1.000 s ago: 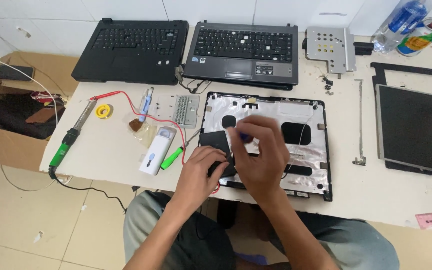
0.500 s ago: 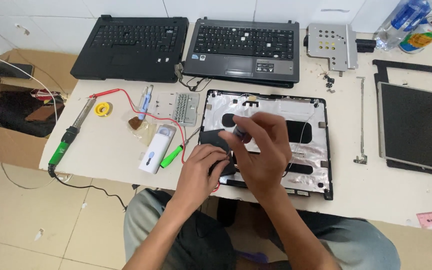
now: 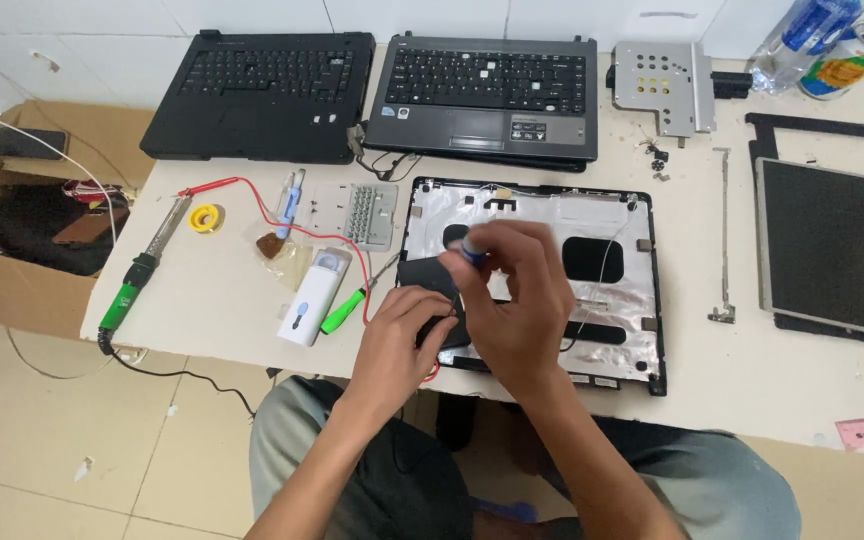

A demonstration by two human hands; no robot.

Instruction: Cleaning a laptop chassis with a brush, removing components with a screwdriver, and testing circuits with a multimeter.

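Observation:
An opened laptop lid shell (image 3: pixel 612 225) with a silver inner face lies on the white table (image 3: pixel 222 300) in front of me. My right hand (image 3: pixel 517 300) is over its left half, fingers closed on a small screwdriver with a blue handle (image 3: pixel 472 253) held upright. My left hand (image 3: pixel 402 340) rests at the shell's lower left corner, fingers curled on a dark part (image 3: pixel 432 280) lying there. What the screwdriver tip touches is hidden under my hands.
Two black laptop bases (image 3: pixel 262 95) (image 3: pixel 487 95) sit at the back. A soldering iron with green handle (image 3: pixel 137 275), solder roll (image 3: pixel 205 216), white device (image 3: pixel 312 295), green screwdriver (image 3: pixel 347 308) lie left. A screen panel (image 3: pixel 837 245) and hinge strip (image 3: pixel 724 235) lie right. A cardboard box (image 3: pixel 22 230) stands left.
My right hand has shifted slightly up and left over the shell, turning the blue-handled screwdriver. My left hand stays at the lower left corner.

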